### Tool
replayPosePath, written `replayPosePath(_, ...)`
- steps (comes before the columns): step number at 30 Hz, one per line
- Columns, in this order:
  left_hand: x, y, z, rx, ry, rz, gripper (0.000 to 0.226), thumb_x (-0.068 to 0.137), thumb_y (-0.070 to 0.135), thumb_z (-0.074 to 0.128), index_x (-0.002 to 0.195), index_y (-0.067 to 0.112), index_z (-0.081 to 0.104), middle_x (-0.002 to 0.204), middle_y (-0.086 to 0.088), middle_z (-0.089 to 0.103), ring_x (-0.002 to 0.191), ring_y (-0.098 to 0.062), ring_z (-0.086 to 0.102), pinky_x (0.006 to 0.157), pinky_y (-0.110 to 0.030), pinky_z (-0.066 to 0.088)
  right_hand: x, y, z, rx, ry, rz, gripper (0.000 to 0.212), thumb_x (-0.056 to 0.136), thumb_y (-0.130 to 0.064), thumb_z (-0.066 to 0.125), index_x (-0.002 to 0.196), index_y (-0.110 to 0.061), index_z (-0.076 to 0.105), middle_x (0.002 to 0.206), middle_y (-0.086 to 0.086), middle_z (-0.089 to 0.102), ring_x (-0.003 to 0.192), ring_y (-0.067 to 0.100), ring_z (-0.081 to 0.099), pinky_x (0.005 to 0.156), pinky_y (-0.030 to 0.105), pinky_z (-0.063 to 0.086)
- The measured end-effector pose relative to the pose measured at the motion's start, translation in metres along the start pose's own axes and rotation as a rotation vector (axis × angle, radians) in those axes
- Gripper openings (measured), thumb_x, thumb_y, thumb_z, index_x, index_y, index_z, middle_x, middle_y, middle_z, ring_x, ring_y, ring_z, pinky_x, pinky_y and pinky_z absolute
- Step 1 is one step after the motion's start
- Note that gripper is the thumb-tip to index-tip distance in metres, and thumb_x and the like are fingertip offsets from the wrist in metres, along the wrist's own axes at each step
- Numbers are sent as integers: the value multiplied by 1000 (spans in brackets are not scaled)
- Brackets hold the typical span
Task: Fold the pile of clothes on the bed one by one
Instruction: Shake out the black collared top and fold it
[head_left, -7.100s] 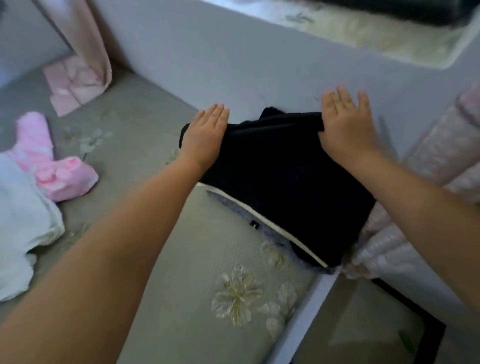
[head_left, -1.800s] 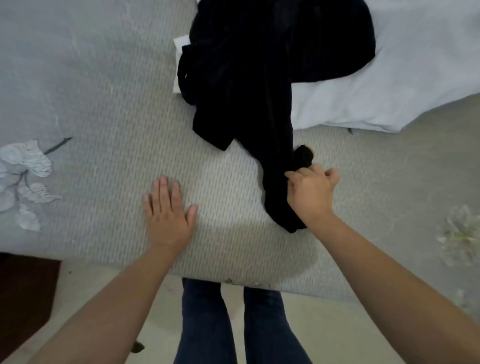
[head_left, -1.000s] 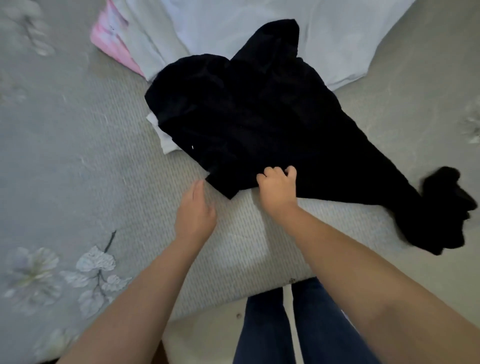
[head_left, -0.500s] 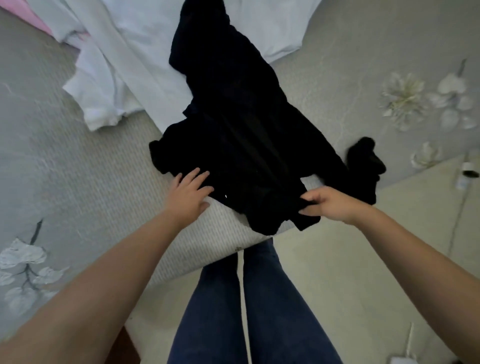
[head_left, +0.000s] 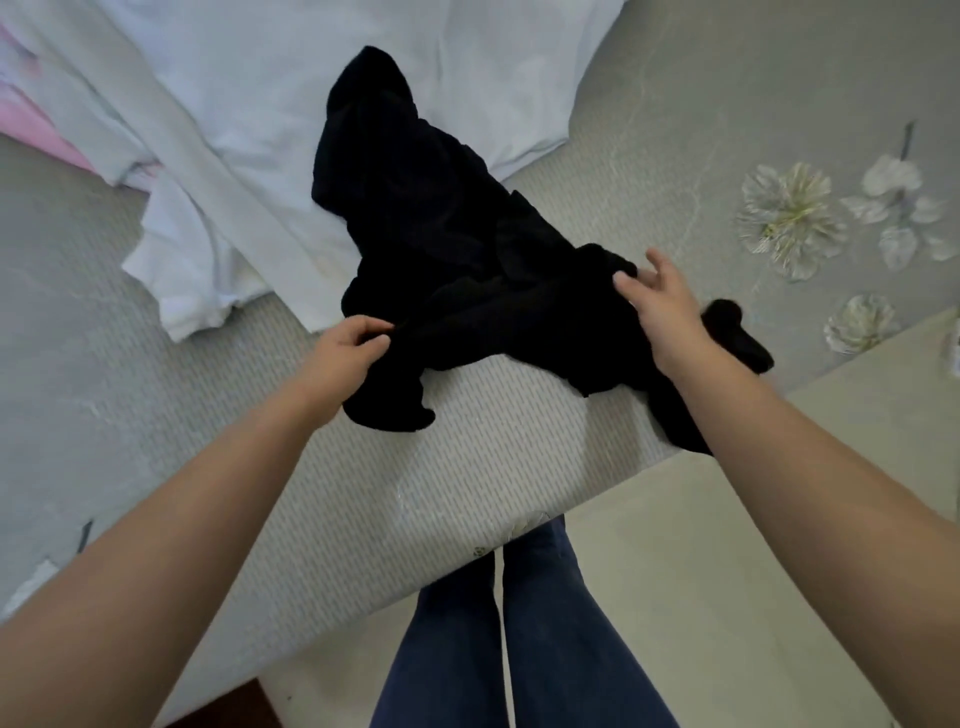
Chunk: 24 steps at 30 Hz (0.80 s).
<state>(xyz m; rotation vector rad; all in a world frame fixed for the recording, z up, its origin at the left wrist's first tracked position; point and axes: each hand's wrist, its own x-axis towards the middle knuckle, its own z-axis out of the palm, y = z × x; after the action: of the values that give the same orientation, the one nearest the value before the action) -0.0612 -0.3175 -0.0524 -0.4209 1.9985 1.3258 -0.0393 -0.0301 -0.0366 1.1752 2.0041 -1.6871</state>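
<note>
Head view: left hand (head_left: 345, 353) grip pinches the black garment (head_left: 447, 270); right hand (head_left: 662, 306) spread open over it.

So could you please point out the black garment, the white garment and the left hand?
black garment (head_left: 441, 244), head view, crumpled middle.
white garment (head_left: 249, 78), head view, flat body.
left hand (head_left: 348, 353), head view, back of hand.

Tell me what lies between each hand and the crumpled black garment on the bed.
Nothing visible does. The left hand already pinches the crumpled black garment at its near edge. The right hand hovers with fingers spread just above the cloth's right side, no other item between. The white garments lie behind, under the black one's far end.
</note>
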Motion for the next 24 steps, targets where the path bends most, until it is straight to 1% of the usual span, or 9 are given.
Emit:
replayPosePath(4, -5, -13, -8, 74, 176, 15, 26, 89, 11, 56, 113, 3, 54, 75, 3, 51, 70, -10, 50, 65, -18, 40, -5, 29, 10, -808, 52, -214, 71, 83, -29, 64, 141, -8, 28, 138, 11, 44, 128, 27, 40, 108, 43, 30)
replayPosePath(9, -22, -32, -8, 229, 10, 43, 14, 85, 15, 62, 99, 12, 62, 78, 3, 60, 71, -11, 57, 59, -13, 43, -4, 43, 14, -865, 169, -70, 38, 92, -23, 51, 126, -6, 52, 114, 16, 62, 113, 31, 52, 102, 40, 33)
replayPosePath(11, -25, -34, -7, 243, 112, 90, 11, 89, 12, 56, 94, 8, 65, 76, -5, 60, 70, -16, 55, 58, -15, 39, -7, 35, 11, -724, 135, -166, 31, 92, -17, 51, 117, 0, 58, 105, 19, 64, 103, 30, 57, 94, 36, 40)
replayPosePath(13, -27, -35, -9, 142, 298, 136, 14, 91, 9, 51, 96, 8, 65, 79, -4, 59, 71, -13, 53, 61, -13, 39, -20, 23, 10, -577, 22, -276, 25, 90, -10, 54, 107, 6, 62, 88, 15, 66, 83, 21, 59, 77, 26, 41)
replayPosePath(15, -30, -36, -19, 65, 465, 184, 14, 92, 9, 47, 93, 13, 61, 73, 5, 57, 66, -3, 50, 57, -8, 39, -39, 21, 16, -617, -238, -391, 17, 87, -4, 57, 98, 7, 66, 79, 14, 64, 75, 21, 58, 70, 26, 38)
replayPosePath(17, -36, -43, -32, 58, 596, 169, 15, 93, 9, 45, 94, 10, 60, 72, 4, 55, 66, -7, 49, 54, -16, 35, -57, 40, 27, -888, -499, -415, 18, 89, -8, 55, 100, -5, 68, 90, 9, 65, 90, 22, 59, 82, 27, 33)
replayPosePath(19, -46, -57, -46, 124, 666, 59, 21, 94, 10, 43, 98, -1, 60, 80, -9, 56, 75, -18, 49, 55, -22, 28, -74, 60, 36, -1273, -523, -410, 24, 90, -13, 45, 100, -18, 66, 93, -2, 62, 99, 17, 56, 87, 30, 17)
replayPosePath(21, -60, -77, -57, 328, 578, -55, 24, 94, 10, 43, 100, -7, 60, 88, -19, 59, 81, -26, 52, 60, -24, 26, -86, 78, 41, -1485, -484, -418, 24, 88, -12, 42, 96, -20, 64, 87, -5, 55, 98, 17, 55, 85, 33, 13)
replayPosePath(24, -74, -98, -63, 715, 201, -197, 27, 95, 12, 43, 104, -7, 59, 104, -25, 61, 96, -34, 56, 73, -33, 37, -94, 93, 46, -1652, -586, -408, 23, 85, -11, 45, 95, -19, 64, 85, -4, 51, 99, 17, 52, 96, 37, 17)
